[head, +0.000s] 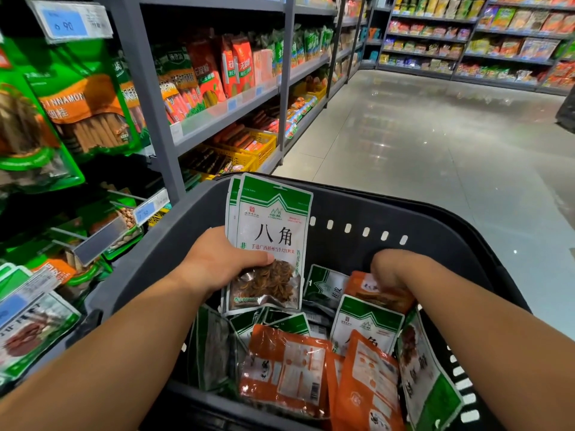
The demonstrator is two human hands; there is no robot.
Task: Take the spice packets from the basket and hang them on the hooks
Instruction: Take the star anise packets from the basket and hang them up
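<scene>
A: Left hand?
B: Left hand (217, 262) over the basket's (435, 225) left side. Thumb pressed across the front of two stacked green-and-white star anise packets (270, 241), fingers behind them. The packets stand upright, raised above the heap.
A: Right hand?
B: Right hand (392, 269) low inside the basket near its far wall, knuckles up, fingers turned down onto an orange packet (376, 293). Grip hidden; cannot tell.
A: The rest?
B: Loose packets (286, 368) heaped in the basket. Hooks (124, 194) left of the basket, cinnamon packets (84, 113) hanging higher up.

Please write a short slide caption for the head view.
Left hand holds star anise packets over the basket; right hand grips an orange packet.
</scene>
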